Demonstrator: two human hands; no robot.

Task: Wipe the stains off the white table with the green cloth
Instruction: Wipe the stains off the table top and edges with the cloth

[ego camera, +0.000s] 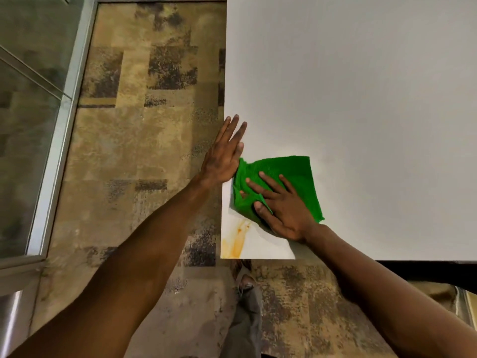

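Right hand (284,210) pressed flat, fingers spread, on green cloth (296,177).

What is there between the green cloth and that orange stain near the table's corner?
Nothing visible. The right hand presses the green cloth flat on the white table, and the orange stain lies just beyond the cloth's near edge, with bare tabletop between. The left hand rests farther up the table's edge.
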